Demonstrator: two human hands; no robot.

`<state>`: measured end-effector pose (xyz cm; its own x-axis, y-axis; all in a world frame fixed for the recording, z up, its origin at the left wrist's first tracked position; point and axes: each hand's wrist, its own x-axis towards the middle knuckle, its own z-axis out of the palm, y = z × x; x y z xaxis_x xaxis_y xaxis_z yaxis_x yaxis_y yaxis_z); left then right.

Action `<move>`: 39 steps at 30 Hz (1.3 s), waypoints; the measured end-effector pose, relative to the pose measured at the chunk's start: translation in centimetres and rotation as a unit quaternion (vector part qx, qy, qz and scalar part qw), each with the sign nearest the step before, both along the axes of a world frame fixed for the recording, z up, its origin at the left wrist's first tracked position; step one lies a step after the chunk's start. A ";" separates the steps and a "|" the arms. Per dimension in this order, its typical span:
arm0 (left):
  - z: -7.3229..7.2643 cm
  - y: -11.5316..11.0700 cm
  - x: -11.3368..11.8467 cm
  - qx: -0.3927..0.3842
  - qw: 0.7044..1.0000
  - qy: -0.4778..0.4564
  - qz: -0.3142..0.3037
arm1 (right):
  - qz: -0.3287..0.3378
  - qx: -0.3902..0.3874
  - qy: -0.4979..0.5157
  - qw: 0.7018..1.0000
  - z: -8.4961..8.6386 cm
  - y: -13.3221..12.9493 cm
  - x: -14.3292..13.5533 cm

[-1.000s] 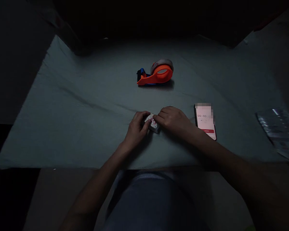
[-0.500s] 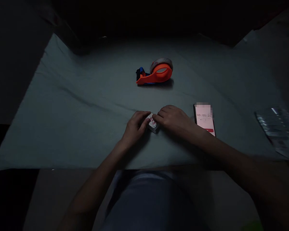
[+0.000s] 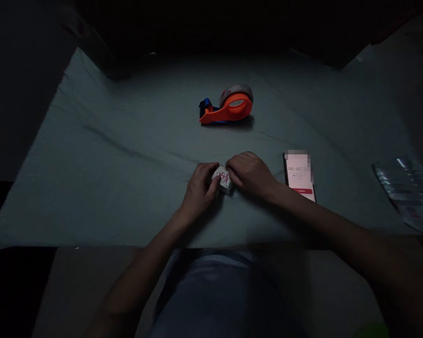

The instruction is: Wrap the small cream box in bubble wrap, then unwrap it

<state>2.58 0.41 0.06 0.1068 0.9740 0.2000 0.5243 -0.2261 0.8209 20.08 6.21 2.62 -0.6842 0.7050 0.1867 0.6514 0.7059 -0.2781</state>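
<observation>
Head view: dim light, two bare hands at the near part of the desk (image 3: 74, 220), which is covered in a matte grey-green cloth (image 3: 144, 188) with soft diagonal creases. Small block (image 3: 223, 177) sits between the hands, just in from the desk's near edge. Shape: squat, boxy, flat-sided. Top face is pale and crinkled with reddish-pink marks; side is plain grey. Too dark to tell if the wrap is foil, film or paper.

Left hand (image 3: 199, 184): grip closed around the block's left side, thumb on the near part of the top, fingers curled at the far edge. Right hand (image 3: 250, 172): fingers bent over, tips at the block's right edge. Can't tell if that grip is pinching anything or only touching.

Beyond the hands: tape dispenser (image 3: 225, 111), smooth glossy orange plastic loop with blue parts and a dark cutter end pointing left, round tape roll (image 3: 245, 88) in it. Right of the right hand: phone (image 3: 299, 176), flat slab, dark edge, lit pinkish screen with a red bar, lower end partly behind the forearm. Far right: clear plastic packet (image 3: 405, 188), shiny and wrinkled.
</observation>
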 end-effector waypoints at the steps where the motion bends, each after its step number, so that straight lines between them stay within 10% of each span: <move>1: -0.1 -0.4 0.1 0.008 1.000 0.001 0.011 | -0.049 -0.045 0.047 0.997 -0.2 0.0 -0.2; 6: 0.1 -2.8 0.5 0.051 0.998 0.035 0.024 | -0.199 -0.196 0.259 0.924 -1.2 1.1 -1.2; 11: 1.1 -5.5 0.2 0.082 0.994 0.036 -0.058 | -0.201 -0.157 0.342 0.904 -0.6 2.6 -1.8; 15: 1.3 -5.5 0.0 0.117 0.993 0.014 0.010 | -0.194 -0.102 0.384 0.897 1.1 2.5 -1.4; 26: 1.0 -3.9 0.8 -0.017 0.997 0.021 -0.079 | -0.262 -0.216 0.184 0.922 0.0 -9.4 -0.1; 35: -0.4 -3.5 -1.5 -0.024 0.991 -0.012 0.131 | -0.346 -0.165 0.210 0.900 -2.4 -9.0 1.6; 39: -0.6 -3.4 -2.5 0.028 0.996 0.001 0.080 | -0.319 -0.114 0.183 0.923 -2.8 -8.8 1.7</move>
